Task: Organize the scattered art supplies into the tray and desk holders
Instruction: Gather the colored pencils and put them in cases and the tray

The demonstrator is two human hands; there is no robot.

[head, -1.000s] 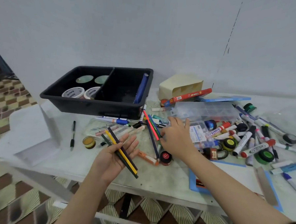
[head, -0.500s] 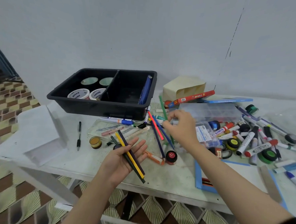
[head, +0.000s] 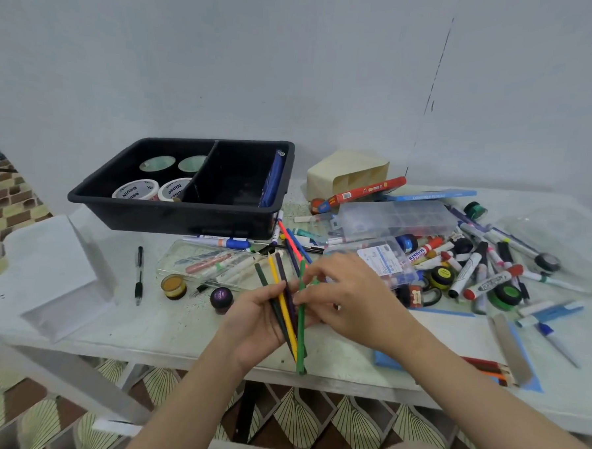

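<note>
Left hand (head: 258, 322) curled round fan of thin coloured wooden pencils (head: 285, 313); right hand (head: 348, 302) pinches long green pencil (head: 301, 341) against them; black plastic tray (head: 171, 214) beyond left hand; splayed bundle risks slipping if grip loosens

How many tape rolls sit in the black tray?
4: front-left white roll, front-right white roll, back-left green roll, back-right green roll. The tray wall may hide more.

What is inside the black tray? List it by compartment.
Left compartment of the black tray: two white-labelled tape rolls in front, two greenish rolls behind. Right compartment: a flat blue item leaning on the right wall. The near wall hides the floor at the front.
</note>
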